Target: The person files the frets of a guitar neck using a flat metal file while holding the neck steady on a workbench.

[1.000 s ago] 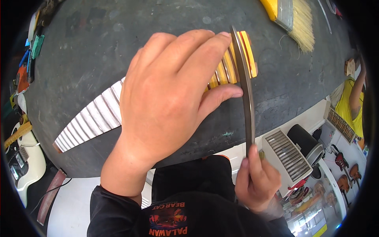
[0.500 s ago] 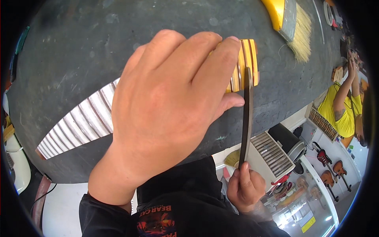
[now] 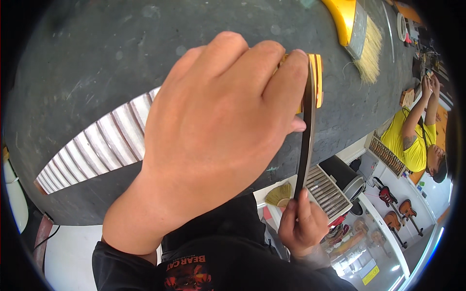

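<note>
A guitar neck lies across the dark workbench (image 3: 97, 63), its frets masked with white tape (image 3: 97, 150) on the left and yellow tape (image 3: 318, 82) at the right end. My left hand (image 3: 218, 140) lies over the middle of the neck, fingers curled down around it and hiding that part. A long thin dark flat bar (image 3: 306, 145) stands on edge beside my fingertips, reaching from the yellow end down past the bench edge. My right hand (image 3: 303, 225) grips the bar's lower end below the bench edge.
A yellow-handled brush (image 3: 359, 34) lies at the bench's far right. Below the bench are a slotted rack (image 3: 327, 191), a small whisk broom (image 3: 279, 194) and small guitars (image 3: 388, 196). A person in a yellow shirt (image 3: 412, 140) works at right. A white guitar body (image 3: 12, 194) sits at left.
My left hand has slid toward the yellow-taped end and now covers most of it. The bar has swung more upright, and my right hand has stayed on its lower end.
</note>
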Demonstrator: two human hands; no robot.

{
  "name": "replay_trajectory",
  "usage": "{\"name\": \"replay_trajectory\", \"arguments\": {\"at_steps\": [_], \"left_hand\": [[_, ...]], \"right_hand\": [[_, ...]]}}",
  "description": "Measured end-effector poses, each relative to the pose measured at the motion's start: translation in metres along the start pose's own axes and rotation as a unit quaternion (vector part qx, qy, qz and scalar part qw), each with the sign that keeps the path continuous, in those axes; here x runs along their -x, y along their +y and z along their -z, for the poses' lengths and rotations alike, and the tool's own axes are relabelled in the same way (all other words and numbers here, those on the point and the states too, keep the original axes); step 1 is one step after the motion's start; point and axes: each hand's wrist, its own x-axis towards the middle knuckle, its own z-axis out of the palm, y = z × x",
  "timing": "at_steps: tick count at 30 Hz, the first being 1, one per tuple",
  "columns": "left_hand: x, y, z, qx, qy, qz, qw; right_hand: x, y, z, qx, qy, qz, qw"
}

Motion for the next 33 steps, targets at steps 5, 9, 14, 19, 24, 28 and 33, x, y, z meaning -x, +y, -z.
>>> {"name": "replay_trajectory", "arguments": {"at_steps": [5, 9, 14, 19, 24, 28, 33], "left_hand": [[-0.001, -0.001, 0.000, -0.006, 0.006, -0.011, 1.000], [-0.001, 0.000, 0.000, -0.012, 0.001, -0.003, 1.000], [-0.001, 0.000, -0.001, -0.022, 0.011, -0.007, 1.000], [-0.001, -0.001, -0.004, -0.046, 0.035, -0.027, 0.998], [-0.001, -0.004, -0.006, -0.084, 0.053, -0.069, 0.993], [-0.002, -0.002, -0.006, -0.118, 0.056, -0.100, 0.986], [-0.003, 0.004, -0.003, -0.143, 0.041, -0.088, 0.985]], "right_hand": [[0.031, -0.002, 0.007, 0.008, -0.016, -0.011, 1.000], [-0.012, 0.000, -0.004, 0.015, 0.000, -0.008, 1.000], [-0.084, 0.011, -0.022, -0.009, 0.078, 0.028, 0.997], [-0.070, 0.013, -0.014, -0.025, 0.123, 0.035, 0.991], [0.004, 0.031, -0.008, -0.143, 0.074, -0.038, 0.986], [0.053, 0.042, -0.015, -0.287, 0.054, -0.096, 0.952], [0.072, 0.054, -0.011, -0.358, 0.014, -0.080, 0.930]]}}
